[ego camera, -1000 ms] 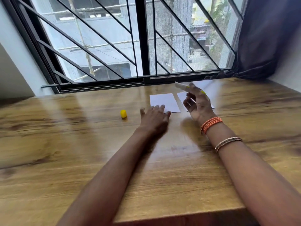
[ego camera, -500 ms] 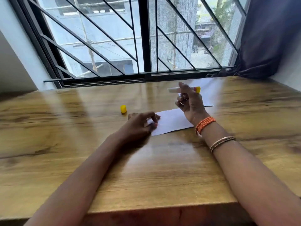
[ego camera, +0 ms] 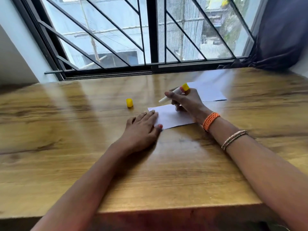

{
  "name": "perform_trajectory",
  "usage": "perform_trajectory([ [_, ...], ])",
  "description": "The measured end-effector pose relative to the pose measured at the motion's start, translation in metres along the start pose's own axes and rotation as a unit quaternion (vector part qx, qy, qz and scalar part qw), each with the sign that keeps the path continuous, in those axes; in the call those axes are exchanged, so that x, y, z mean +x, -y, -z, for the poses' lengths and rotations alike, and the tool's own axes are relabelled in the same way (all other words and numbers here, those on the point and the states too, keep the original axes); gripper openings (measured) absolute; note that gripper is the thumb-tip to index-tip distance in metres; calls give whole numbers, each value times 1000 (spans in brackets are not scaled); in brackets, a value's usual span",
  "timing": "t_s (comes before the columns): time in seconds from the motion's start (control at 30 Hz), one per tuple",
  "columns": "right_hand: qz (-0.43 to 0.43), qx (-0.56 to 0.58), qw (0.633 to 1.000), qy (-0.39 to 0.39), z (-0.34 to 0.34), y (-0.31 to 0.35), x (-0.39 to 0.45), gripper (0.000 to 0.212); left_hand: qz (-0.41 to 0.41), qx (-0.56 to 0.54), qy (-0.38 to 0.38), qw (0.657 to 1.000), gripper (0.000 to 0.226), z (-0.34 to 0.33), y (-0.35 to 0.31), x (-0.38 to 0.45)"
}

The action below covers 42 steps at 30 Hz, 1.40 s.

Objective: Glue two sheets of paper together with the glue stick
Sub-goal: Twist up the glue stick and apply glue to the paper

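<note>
A white sheet of paper (ego camera: 173, 118) lies on the wooden table (ego camera: 66, 130) in front of me. My left hand (ego camera: 141, 129) rests flat on the sheet's left edge, fingers spread. My right hand (ego camera: 185, 100) hovers over the sheet and grips an uncapped glue stick (ego camera: 173, 94), its white tip pointing down-left and its yellow end up. A second white sheet (ego camera: 210, 92) lies farther back on the right, partly hidden by my right hand. The yellow cap (ego camera: 129, 102) stands on the table left of the sheets.
A barred window (ego camera: 150, 39) runs along the table's far edge. A dark curtain (ego camera: 280, 34) hangs at the back right. The table's near edge (ego camera: 166, 212) is just below my forearms.
The near sheet slid toward me under my left hand, which now lies flat on its left edge. My right hand tilted the glue stick's tip down toward the paper.
</note>
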State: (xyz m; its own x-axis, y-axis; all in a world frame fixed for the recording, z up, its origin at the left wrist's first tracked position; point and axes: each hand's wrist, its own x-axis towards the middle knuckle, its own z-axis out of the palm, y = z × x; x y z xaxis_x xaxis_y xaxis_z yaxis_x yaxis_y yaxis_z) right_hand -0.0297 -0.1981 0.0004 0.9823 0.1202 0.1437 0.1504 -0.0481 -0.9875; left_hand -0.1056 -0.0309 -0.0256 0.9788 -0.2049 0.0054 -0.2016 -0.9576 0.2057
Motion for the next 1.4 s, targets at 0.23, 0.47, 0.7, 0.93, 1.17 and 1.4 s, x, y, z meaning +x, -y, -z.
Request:
perform_trajectory([
  [0.23, 53, -98, 992, 59, -5, -1, 13, 10, -19, -2, -30, 999, 63, 2, 4, 3],
  [0.47, 104, -143, 983, 52, -13, -4, 25, 13, -22, -14, -62, 998, 68, 1, 5, 3],
  [0.7, 109, -191, 974, 55, -10, -12, 41, 21, -46, -10, -88, 995, 67, 2, 9, 7],
  [0.93, 126, -174, 974, 75, -12, -12, 49, 6, -54, -13, -80, 995, 63, 6, 12, 12],
  [1.17, 155, -208, 963, 70, -11, -12, 49, 15, -53, -27, -90, 994, 62, 8, 12, 12],
  [1.4, 134, -193, 966, 106, -12, -12, 50, 6, -52, -39, -92, 994, 62, 5, 12, 12],
])
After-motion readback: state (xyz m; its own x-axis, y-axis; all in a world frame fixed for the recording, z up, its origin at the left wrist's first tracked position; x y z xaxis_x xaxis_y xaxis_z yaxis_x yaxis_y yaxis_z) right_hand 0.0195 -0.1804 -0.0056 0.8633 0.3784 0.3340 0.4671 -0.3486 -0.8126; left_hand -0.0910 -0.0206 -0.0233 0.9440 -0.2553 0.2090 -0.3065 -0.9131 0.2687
